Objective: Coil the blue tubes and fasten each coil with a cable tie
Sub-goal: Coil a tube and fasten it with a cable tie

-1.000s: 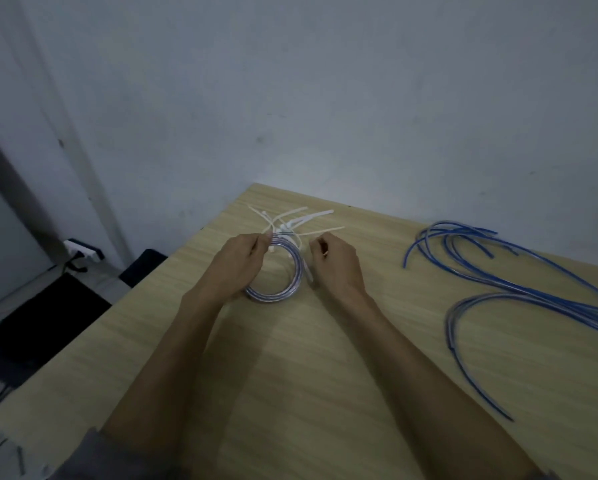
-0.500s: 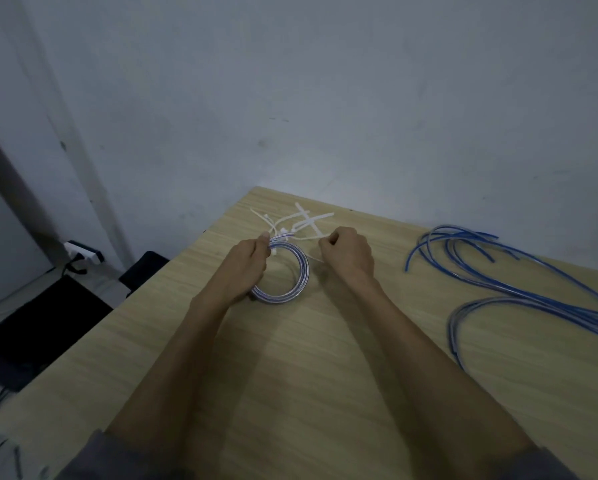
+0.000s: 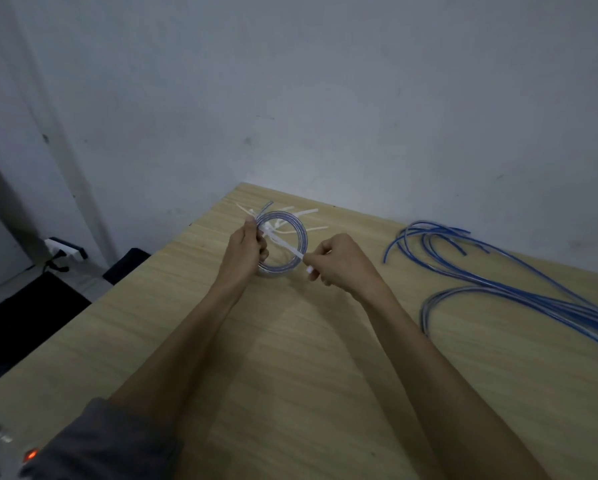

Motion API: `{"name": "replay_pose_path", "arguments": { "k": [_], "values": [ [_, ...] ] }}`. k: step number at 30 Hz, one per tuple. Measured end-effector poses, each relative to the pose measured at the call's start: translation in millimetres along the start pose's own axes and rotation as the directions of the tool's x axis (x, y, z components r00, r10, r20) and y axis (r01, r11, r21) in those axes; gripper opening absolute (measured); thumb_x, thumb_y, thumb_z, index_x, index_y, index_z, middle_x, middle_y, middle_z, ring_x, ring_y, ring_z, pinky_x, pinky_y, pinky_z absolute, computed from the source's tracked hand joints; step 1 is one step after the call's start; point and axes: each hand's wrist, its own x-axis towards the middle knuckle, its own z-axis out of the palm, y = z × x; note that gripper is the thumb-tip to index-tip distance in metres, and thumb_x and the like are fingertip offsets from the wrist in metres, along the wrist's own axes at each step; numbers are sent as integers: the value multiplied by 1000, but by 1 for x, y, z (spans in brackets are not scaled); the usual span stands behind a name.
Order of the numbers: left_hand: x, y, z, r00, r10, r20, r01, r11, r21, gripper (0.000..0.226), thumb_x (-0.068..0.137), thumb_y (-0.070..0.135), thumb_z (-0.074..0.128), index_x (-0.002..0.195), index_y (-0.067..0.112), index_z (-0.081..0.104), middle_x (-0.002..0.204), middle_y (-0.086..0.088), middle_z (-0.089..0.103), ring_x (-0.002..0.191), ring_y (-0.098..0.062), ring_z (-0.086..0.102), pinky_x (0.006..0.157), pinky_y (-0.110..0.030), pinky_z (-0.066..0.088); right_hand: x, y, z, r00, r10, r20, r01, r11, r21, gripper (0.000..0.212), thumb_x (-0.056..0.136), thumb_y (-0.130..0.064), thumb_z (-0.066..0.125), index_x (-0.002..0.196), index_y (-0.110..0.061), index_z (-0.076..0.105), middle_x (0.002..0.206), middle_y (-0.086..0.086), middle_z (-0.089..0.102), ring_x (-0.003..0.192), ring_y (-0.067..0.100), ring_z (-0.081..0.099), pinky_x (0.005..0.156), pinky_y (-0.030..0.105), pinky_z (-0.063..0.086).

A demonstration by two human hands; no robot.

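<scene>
My left hand (image 3: 247, 249) grips a small coil of blue tube (image 3: 299, 225), lifted and tilted above the wooden table (image 3: 290, 375). A white cable tie (image 3: 287, 245) runs from the coil's left side, where my left fingers pinch it, across to my right hand (image 3: 339, 263). My right hand pinches the tie's free end, which sticks out below its fingers. Loose white cable ties (image 3: 308, 213) lie on the table behind the coil. Several uncoiled blue tubes (image 3: 498, 278) lie spread on the right of the table.
The table's far corner meets a plain wall. Left of the table the floor shows a white power strip (image 3: 63, 248) and dark objects. A small orange light (image 3: 31, 454) glows at the bottom left by my grey sleeve.
The coil has been lifted off the table and tilted up. My right hand moved right and toward me, drawing the cable tie's tail out across the coil.
</scene>
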Motion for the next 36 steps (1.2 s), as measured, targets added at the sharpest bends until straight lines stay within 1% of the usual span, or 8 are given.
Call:
{"name": "replay_pose_path", "arguments": {
  "k": [5, 10, 14, 21, 25, 28, 32, 36],
  "values": [
    [-7, 5, 11, 995, 52, -89, -54, 998, -23, 49, 110, 41, 25, 70, 18, 40, 47, 12, 33, 45, -8, 32, 51, -28, 28, 4, 7, 1, 997, 48, -64, -44, 997, 59, 25, 86, -19, 66, 64, -8, 72, 66, 10, 74, 44, 9, 57, 59, 26, 49],
    [-10, 11, 13, 961, 91, -259, -99, 995, -17, 45, 109, 38, 30, 69, 20, 40, 62, 1, 36, 58, -15, 35, 57, -32, 28, 1, 8, 0, 998, 63, -19, -59, 988, 145, 22, 87, -12, 64, 67, -6, 70, 62, 8, 71, 42, 9, 57, 55, 24, 46],
    [-5, 2, 17, 976, 64, -208, -66, 998, -7, 43, 105, 33, 39, 65, 17, 41, 57, 0, 34, 56, -16, 33, 60, -35, 28, -1, 1, 6, 1000, 20, -23, -11, 936, 352, 14, 90, 0, 60, 78, 2, 68, 64, 10, 67, 39, 9, 54, 47, 20, 43],
    [-8, -9, 33, 993, 119, -23, -119, 993, 25, 30, 101, 34, 46, 75, 25, 58, 52, 9, 39, 50, -12, 35, 57, -33, 31, -4, -3, 14, 998, 33, 46, -51, 879, 474, 11, 97, -3, 58, 95, 3, 67, 70, 10, 66, 40, 8, 51, 44, 14, 43],
    [-10, -8, 34, 982, 187, 8, -187, 982, -12, 24, 103, 33, 52, 105, 14, 66, 56, 12, 45, 51, -7, 38, 53, -26, 33, -2, -1, 11, 998, 58, -4, -47, 836, 546, 20, 101, -18, 59, 97, 1, 65, 76, 14, 71, 42, 7, 56, 45, 15, 45],
    [-9, -9, 33, 985, 173, -6, -173, 985, 6, 24, 103, 34, 55, 110, 14, 66, 63, 13, 55, 54, -3, 48, 57, -25, 39, -1, -3, 11, 998, 3, -57, 32, 797, 604, 34, 101, -33, 59, 102, 1, 64, 77, 14, 72, 56, 11, 66, 54, 19, 50],
    [-8, -7, 30, 987, 163, -1, -163, 986, -38, 19, 102, 28, 56, 104, 12, 65, 50, 12, 48, 48, -9, 37, 51, -27, 32, 1, -1, 12, 976, -157, -152, 213, 841, 497, 11, 94, -20, 70, 89, -11, 67, 76, 8, 71, 60, 11, 66, 61, 21, 50],
    [-11, -1, 30, 988, 155, 0, -154, 979, -137, 12, 101, 25, 57, 102, 17, 66, 55, 9, 40, 50, -10, 32, 49, -25, 29, 4, 2, 12, 924, -289, -251, 353, 897, 267, 15, 98, -23, 64, 83, -24, 63, 70, -10, 62, 56, 5, 55, 60, 28, 48]
  ]
}}
